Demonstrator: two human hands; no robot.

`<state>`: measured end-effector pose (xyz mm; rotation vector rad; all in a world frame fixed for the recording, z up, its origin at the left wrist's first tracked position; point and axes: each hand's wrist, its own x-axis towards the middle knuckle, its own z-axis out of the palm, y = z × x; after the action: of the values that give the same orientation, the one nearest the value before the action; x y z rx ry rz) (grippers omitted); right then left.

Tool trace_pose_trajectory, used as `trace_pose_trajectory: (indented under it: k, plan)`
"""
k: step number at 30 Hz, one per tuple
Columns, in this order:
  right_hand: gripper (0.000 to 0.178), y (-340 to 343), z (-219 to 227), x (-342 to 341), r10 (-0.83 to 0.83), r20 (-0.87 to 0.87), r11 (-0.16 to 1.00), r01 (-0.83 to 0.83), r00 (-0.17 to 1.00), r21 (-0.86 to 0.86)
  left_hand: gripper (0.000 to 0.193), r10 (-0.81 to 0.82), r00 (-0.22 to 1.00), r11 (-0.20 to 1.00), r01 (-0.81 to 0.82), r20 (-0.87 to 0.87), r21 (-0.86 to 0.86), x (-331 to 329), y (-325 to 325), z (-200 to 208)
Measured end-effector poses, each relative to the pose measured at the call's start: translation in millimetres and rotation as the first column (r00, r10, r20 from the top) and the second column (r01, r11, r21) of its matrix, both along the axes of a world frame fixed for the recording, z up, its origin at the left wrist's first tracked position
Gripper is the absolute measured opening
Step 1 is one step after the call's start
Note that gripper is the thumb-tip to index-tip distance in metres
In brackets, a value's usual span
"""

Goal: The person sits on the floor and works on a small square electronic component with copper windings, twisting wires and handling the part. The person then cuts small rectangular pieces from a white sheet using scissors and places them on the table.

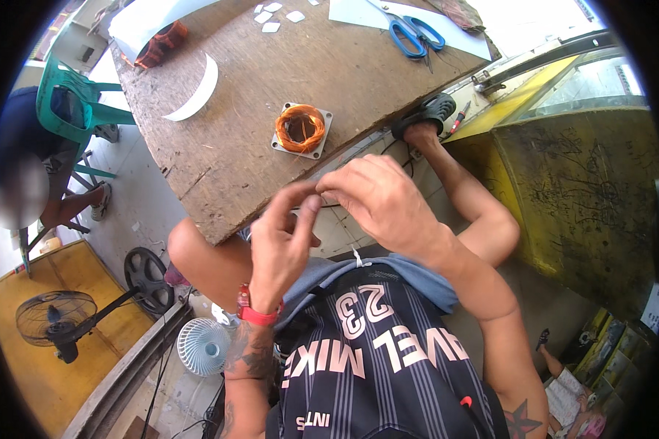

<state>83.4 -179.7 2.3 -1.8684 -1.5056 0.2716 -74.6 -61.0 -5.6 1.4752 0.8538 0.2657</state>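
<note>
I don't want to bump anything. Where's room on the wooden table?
Bare wood lies between the white crescent and copper coil, and from the crescent to the near corner. Blue scissors and white paper crowd the far right.

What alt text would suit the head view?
A person's bare left hand and right hand have fingertips close together beside a brown wooden table; anything held is unclear. A round orange wire coil on a square grey frame and blue-handled scissors lie there.
</note>
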Motion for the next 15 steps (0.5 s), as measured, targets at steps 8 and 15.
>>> trace_pose_trajectory:
  k: [8, 15]
  plan:
    - [0.022, -3, 10, 3, -0.187, -0.081, 0.976, 0.176, 0.979, -0.127, 0.018, 0.092, 0.995, 0.974, -0.083, -0.032, 0.212, 2, 10, -7]
    - [0.023, 3, -1, 14, -0.095, -0.904, 0.987, -0.077, 0.417, -0.139, 0.017, -0.050, 0.999, 0.982, 0.045, 0.020, 0.184, -8, 0, -14]
